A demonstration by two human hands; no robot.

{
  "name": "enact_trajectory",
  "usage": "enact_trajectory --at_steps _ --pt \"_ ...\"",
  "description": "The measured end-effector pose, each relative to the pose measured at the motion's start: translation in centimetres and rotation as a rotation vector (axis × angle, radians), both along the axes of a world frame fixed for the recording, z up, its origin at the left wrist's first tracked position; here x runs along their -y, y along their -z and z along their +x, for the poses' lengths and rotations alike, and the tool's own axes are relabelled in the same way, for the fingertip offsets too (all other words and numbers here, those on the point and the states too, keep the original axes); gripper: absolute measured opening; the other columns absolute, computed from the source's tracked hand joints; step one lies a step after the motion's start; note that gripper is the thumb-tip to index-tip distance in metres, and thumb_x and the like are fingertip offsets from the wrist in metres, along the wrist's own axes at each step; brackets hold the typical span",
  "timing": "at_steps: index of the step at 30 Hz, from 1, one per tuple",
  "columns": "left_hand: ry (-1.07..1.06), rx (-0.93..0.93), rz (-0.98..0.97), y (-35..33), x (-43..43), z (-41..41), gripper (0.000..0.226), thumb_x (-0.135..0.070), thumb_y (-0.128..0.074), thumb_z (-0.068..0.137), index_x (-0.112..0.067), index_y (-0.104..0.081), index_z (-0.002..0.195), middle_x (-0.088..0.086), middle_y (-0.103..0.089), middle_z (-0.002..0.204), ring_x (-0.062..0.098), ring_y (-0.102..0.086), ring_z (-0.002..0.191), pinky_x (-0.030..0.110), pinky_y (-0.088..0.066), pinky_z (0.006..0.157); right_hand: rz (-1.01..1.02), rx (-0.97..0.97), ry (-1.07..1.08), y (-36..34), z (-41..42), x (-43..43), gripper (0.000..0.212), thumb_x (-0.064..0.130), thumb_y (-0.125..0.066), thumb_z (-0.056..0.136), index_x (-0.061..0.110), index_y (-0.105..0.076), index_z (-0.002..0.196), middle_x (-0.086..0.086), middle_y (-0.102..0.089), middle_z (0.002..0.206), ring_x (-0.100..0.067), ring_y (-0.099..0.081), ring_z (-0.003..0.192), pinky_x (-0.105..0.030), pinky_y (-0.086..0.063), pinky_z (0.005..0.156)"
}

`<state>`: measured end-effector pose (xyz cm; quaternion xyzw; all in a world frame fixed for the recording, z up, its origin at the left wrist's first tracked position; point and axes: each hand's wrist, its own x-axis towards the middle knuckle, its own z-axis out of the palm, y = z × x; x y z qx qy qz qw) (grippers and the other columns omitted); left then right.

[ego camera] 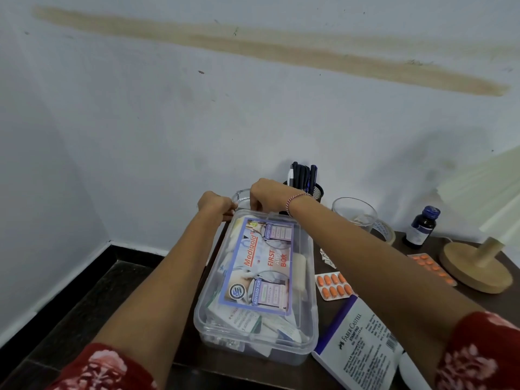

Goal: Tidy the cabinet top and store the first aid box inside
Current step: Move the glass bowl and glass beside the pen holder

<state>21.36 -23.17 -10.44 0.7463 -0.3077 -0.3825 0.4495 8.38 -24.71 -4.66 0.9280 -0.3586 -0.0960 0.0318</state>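
A clear plastic first aid box [254, 280] with a blue and orange label lies on the dark cabinet top [399, 266], its lid down. My left hand [215, 205] grips the box's far left corner with curled fingers. My right hand [266, 194] curls over the box's far edge near the middle; its fingertips are hidden behind the rim. Both forearms stretch over the box from the near side.
Behind the box stand a black mesh pen holder [305, 182] and a glass [354, 213]. To the right lie orange pill strips [333, 285], a stamp pad box [363, 347], a tape roll [387, 230], a dark bottle [422, 226] and a wooden lamp base [475, 266]. The wall is close behind.
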Motion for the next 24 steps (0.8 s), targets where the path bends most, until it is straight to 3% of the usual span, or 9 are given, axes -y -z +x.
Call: enact_trajectory --at_steps 3,8,17,20,24 --pt "0.013 0.043 -0.004 -0.1 0.0 -0.1 0.022 0.002 -0.069 0.079 0.001 -0.054 0.063 0.014 -0.059 0.064 0.021 -0.058 0.053 0.03 -0.053 0.056 0.04 -0.034 -0.003 0.0 0.3 0.2 0.028 -0.003 -0.057 0.086 0.006 -0.069 0.11 -0.011 -0.069 0.111 -0.024 -0.063 0.103 -0.031 -0.05 0.092" --pt "0.04 0.141 -0.001 -0.2 -0.3 -0.3 0.021 0.0 -0.069 0.079 -0.002 -0.054 0.065 0.01 -0.056 0.062 0.018 -0.055 0.051 0.024 -0.048 0.044 0.106 -0.045 0.011 -0.2 0.2 0.4 0.03 -0.003 -0.056 0.086 0.005 -0.068 0.112 -0.011 -0.069 0.111 -0.023 -0.064 0.102 -0.029 -0.051 0.09" --pt "0.059 0.265 0.057 -0.3 -0.5 -0.4 0.016 -0.008 -0.074 0.078 -0.001 -0.06 0.073 0.008 -0.058 0.062 0.016 -0.056 0.05 0.026 -0.05 0.052 0.157 -0.025 0.03 -0.3 0.3 0.3 0.031 -0.003 -0.054 0.088 0.006 -0.068 0.113 -0.011 -0.069 0.111 -0.025 -0.063 0.103 -0.028 -0.049 0.087" --pt "0.081 0.284 0.066 -0.4 -0.7 -0.4 0.017 -0.012 -0.075 0.078 0.0 -0.065 0.083 0.01 -0.065 0.072 0.014 -0.057 0.052 0.023 -0.047 0.048 0.162 0.056 0.029 -0.8 0.2 0.2 0.03 -0.004 -0.058 0.086 0.005 -0.068 0.113 -0.01 -0.07 0.112 -0.021 -0.064 0.103 -0.026 -0.05 0.092" --pt "0.044 0.298 0.005 -0.9 -1.2 0.0 0.034 -0.023 -0.077 0.078 0.003 -0.065 0.096 0.015 -0.068 0.093 0.022 -0.064 0.065 0.028 -0.053 0.05 0.12 0.247 0.035 -2.6 -0.4 -0.2 0.028 -0.005 -0.06 0.085 0.003 -0.069 0.11 -0.011 -0.071 0.108 -0.018 -0.067 0.099 -0.022 -0.049 0.09"
